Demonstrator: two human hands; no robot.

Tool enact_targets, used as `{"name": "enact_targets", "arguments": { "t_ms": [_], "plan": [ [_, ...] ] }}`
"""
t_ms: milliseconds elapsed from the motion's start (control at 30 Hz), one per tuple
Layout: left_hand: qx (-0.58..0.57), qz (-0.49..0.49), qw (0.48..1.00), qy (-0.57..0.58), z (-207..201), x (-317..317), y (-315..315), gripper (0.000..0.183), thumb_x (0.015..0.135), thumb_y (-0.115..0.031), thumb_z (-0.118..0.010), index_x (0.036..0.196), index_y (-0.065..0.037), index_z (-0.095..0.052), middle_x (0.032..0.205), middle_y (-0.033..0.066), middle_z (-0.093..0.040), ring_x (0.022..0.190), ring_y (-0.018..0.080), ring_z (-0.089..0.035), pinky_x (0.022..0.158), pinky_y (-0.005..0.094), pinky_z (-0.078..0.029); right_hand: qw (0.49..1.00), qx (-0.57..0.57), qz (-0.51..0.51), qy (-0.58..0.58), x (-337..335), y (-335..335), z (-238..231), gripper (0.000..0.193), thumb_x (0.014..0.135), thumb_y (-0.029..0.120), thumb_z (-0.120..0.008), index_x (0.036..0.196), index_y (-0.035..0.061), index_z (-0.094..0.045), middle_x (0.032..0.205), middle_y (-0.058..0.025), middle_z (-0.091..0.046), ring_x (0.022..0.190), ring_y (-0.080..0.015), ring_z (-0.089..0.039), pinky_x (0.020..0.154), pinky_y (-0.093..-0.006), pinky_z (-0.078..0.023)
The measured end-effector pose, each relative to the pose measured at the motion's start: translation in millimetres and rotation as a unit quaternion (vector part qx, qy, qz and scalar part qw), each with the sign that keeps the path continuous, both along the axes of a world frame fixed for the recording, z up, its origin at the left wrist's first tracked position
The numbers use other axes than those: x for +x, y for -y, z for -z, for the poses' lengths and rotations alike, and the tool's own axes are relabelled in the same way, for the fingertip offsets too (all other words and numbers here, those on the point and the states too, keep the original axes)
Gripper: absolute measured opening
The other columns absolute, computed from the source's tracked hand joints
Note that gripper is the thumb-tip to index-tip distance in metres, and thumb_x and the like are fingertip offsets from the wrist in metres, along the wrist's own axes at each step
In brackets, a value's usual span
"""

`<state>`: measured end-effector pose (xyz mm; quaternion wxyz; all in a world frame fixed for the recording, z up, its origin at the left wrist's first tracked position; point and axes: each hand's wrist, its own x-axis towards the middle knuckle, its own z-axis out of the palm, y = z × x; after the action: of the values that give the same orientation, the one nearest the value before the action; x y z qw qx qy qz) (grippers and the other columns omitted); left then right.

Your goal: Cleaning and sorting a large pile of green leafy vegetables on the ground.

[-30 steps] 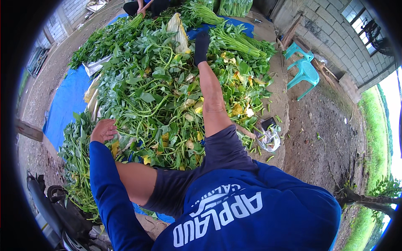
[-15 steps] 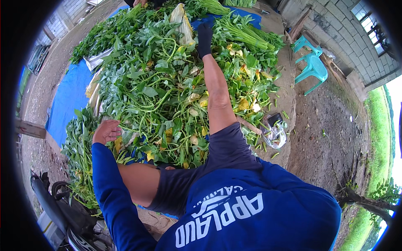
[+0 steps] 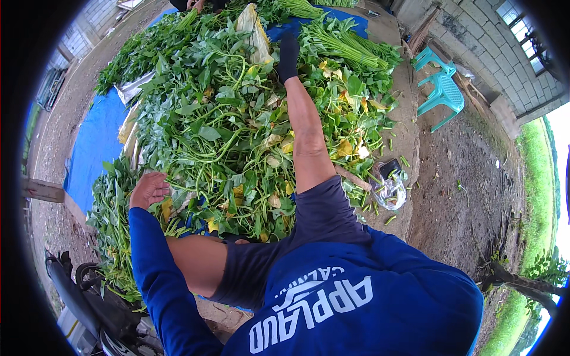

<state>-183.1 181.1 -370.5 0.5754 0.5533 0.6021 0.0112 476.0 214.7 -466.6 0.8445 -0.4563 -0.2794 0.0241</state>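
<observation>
Motorcycle (image 3: 82, 296) stands lower left; the left hand (image 3: 149, 190), loosely wide, is over the heap of leafy vegetable stalks (image 3: 208, 145); further right, plastic bag (image 3: 390, 196), turquoise chairs (image 3: 446, 95). The right hand's state isn't visible.

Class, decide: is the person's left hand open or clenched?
Open: the left hand shows loosely bent fingers, not a fist.

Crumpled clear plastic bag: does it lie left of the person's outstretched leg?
No, the bag lies right of the outstretched leg, beside short green stem pieces.
</observation>
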Motion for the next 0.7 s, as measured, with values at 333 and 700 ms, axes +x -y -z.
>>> {"name": "enact_targets", "arguments": {
  "t_ms": [333,700],
  "plan": [
    [0.007,0.011,1.000,0.000,-3,10,0,0.055,0.094,-0.043,-0.074,0.136,-0.013,-0.057,0.107,0.0055,-0.070,0.089,0.0195,-0.070,0.079,0.0391,-0.055,0.979,-0.071,0.091,0.166,-14,37,-61,0.023,0.100,0.026,-0.058,0.104,0.0053,-0.066,0.095,-0.0036,-0.064,0.085,-0.0169,-0.056,0.079,-0.0360,-0.048],
    [0.004,-0.008,1.000,-0.009,-3,-6,7,0.053,0.093,-0.044,-0.076,0.133,-0.012,-0.060,0.103,0.0040,-0.073,0.086,0.0173,-0.071,0.076,0.0365,-0.054,0.998,0.002,0.058,0.034,-114,130,-183,0.029,0.100,0.032,-0.056,0.110,0.0064,-0.064,0.101,-0.0041,-0.063,0.090,-0.0183,-0.057,0.084,-0.0370,-0.048]
  ]
}}
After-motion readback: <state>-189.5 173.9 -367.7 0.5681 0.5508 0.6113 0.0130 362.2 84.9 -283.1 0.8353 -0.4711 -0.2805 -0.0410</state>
